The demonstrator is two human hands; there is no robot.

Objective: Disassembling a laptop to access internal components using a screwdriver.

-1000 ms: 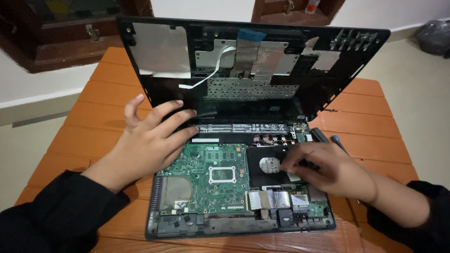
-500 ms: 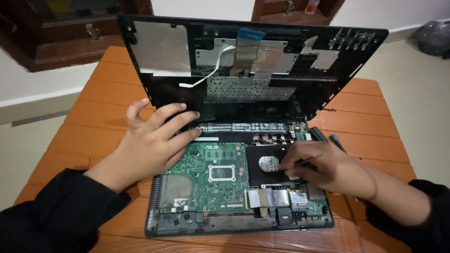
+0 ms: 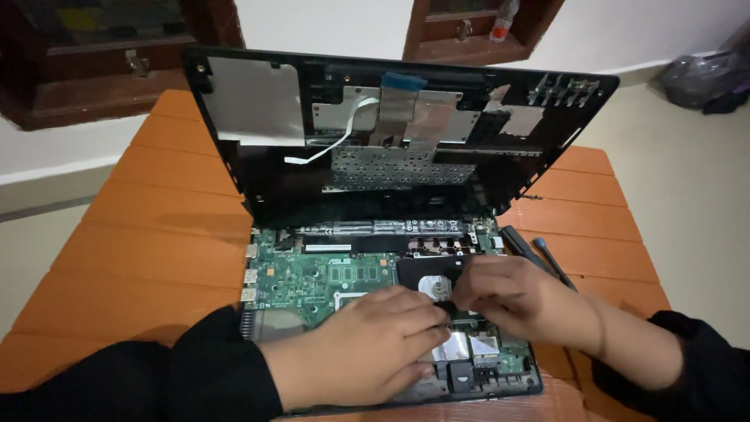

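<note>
An opened laptop base (image 3: 312, 281) lies on an orange slatted table, its green circuit board exposed. The black upper cover (image 3: 391, 133) stands tilted up behind it, with white and blue ribbon cables on its inner face. My left hand (image 3: 367, 344) rests palm down on the board's front middle, fingers pointing right. My right hand (image 3: 523, 301) comes in from the right. Fingertips of both hands meet at the black hard drive (image 3: 433, 277) with its round silver centre. Whether either hand grips a small part there is hidden.
A black-handled screwdriver (image 3: 531, 250) and a second thin tool (image 3: 555, 264) lie on the table (image 3: 141, 250) just right of the laptop. Dark wooden cabinets stand behind. A dark plastic bag (image 3: 703, 78) sits on the floor at the far right.
My left hand has moved from the laptop's upper left hinge area down and right to the board's front, joining my right hand at the hard drive. The camera view has shifted slightly.
</note>
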